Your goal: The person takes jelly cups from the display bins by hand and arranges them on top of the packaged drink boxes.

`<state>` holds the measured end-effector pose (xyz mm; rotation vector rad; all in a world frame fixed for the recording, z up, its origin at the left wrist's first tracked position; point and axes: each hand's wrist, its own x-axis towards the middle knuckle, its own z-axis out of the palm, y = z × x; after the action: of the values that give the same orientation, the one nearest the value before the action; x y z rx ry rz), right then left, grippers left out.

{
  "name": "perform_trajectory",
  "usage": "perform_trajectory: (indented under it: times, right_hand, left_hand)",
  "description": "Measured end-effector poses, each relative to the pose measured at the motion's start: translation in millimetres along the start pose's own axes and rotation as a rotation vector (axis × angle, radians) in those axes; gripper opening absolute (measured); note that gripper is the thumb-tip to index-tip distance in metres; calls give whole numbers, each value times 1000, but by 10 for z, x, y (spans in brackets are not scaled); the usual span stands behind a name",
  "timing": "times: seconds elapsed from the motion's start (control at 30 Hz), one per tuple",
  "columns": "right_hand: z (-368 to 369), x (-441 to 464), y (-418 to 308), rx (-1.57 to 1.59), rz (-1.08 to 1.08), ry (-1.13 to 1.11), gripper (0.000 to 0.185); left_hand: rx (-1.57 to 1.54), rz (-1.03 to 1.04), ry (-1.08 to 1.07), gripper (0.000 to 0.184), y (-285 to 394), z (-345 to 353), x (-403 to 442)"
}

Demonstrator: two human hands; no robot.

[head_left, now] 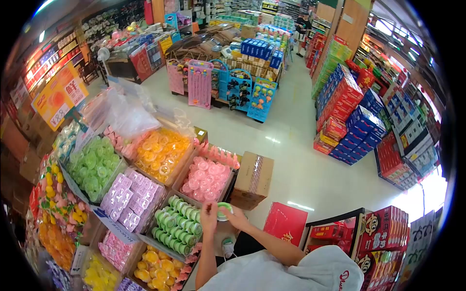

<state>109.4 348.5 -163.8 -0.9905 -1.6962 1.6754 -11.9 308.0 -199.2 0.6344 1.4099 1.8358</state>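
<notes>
A small round green-rimmed item [224, 211], pale in its middle, is in my right hand [238, 219], whose fingers close on its right side. My left hand [209, 218] is beside its left edge with the fingers curled together; what they pinch, if anything, is too small to make out. Below and left of my hands, a bin holds rows of similar green-and-white round items [177, 224]. Just above my left hand is a bin of pink wrapped rounds [206, 179].
More bins hold orange rings [162, 153], green rounds [94, 165], purple packets [131, 199] and yellow-orange pieces [156, 267]. A cardboard box [252, 177] stands on the floor ahead. A red box [285, 223] is at right. Another person [303, 31] stands far down the aisle.
</notes>
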Motion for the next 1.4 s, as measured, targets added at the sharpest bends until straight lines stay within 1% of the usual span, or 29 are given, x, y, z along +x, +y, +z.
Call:
perform_trajectory:
  times: [0.03,0.07,0.1,0.13,0.17,0.2,0.23,0.27,0.3,0.33,0.37,0.4,0.47,0.5,0.57,0.63,0.67,0.7,0.77,0.83,0.87,0.9,0.97,1.1,1.2,1.27,1.4]
  right_hand:
    - [-92,-57,13,54,8,114,36]
    - [-181,-127,33,60,9,128,36]
    - [-288,-173,51,36,-36,200,34]
    - [-367,-241,57,14,-78,274,33]
    - [-429,-329,64,20,-75,292,33]
    - [-498,-413,18,0,-25,309,32]
    - [-555,-504,-26,-18,27,328,31]
    - [-593,-610,-46,50,85,339,33]
    - [-637,-707,-108,53,84,359,33]
    - [-694,-792,-199,90,99,311,35]
    - [-755,-853,-279,124,114,263,37]
    - [-819,-908,-343,122,110,286,37]
    - [-896,-1039,-406,57,75,189,37]
    - [-911,-1102,-397,64,81,212,37]
    - [-907,-1219,-367,-12,0,295,35]
    - [-873,-1361,-437,-16,-4,382,34]
    - [-867,-1406,-465,-28,-15,443,33]
    - [-865,-1434,-351,-24,-15,457,33]
    - [-833,-1492,-30,24,-37,634,31]
    - [-813,-1530,-34,54,-37,662,31]
    - [-816,-1542,-39,76,-40,678,31]
    - [-823,-1554,-32,81,-39,689,31]
    - [-864,-1568,-14,111,32,659,32]
    - [-979,-1649,-20,184,67,643,34]
    - [-1092,-1694,16,197,38,716,37]
    - [-1180,-1813,107,40,30,815,38]
    - [-1337,-2162,75,11,71,910,39]
  left_hand:
    - [1,0,-15,14,-56,77,-18]
    - [172,-28,-122,17,-108,114,-75]
    - [341,-50,-228,21,-147,177,-106]
    - [356,-20,-349,24,-19,288,-167]
    - [370,10,-470,28,106,402,-240]
    - [294,-7,-513,32,106,500,-293]
    - [296,-7,-532,32,117,563,-333]
    - [264,-16,-588,31,132,610,-381]
    - [231,-24,-645,31,166,658,-407]
    - [222,-69,-703,31,171,685,-409]
    - [219,-65,-726,31,176,722,-406]
    - [179,-108,-741,31,228,767,-437]
    - [121,-172,-778,30,387,830,-521]
    - [124,-184,-801,30,361,846,-535]
    - [159,-168,-896,32,278,859,-559]
    - [161,-165,-952,34,243,924,-633]
    - [200,-117,-967,34,233,959,-670]
    - [239,-66,-981,35,225,993,-705]
    - [248,-68,-987,37,130,1035,-770]
    - [485,-6,-1099,42,60,1054,-782]
    - [390,15,-1046,45,14,1084,-824]
    - [393,14,-1057,45,63,1103,-839]
    - [412,-13,-1037,47,232,1182,-839]
    - [416,-22,-1081,49,152,1271,-870]
    - [397,16,-1157,52,-143,1371,-884]
    - [428,-101,-1198,51,-299,1464,-1000]
    - [380,-84,-1225,50,-224,1772,-1362]
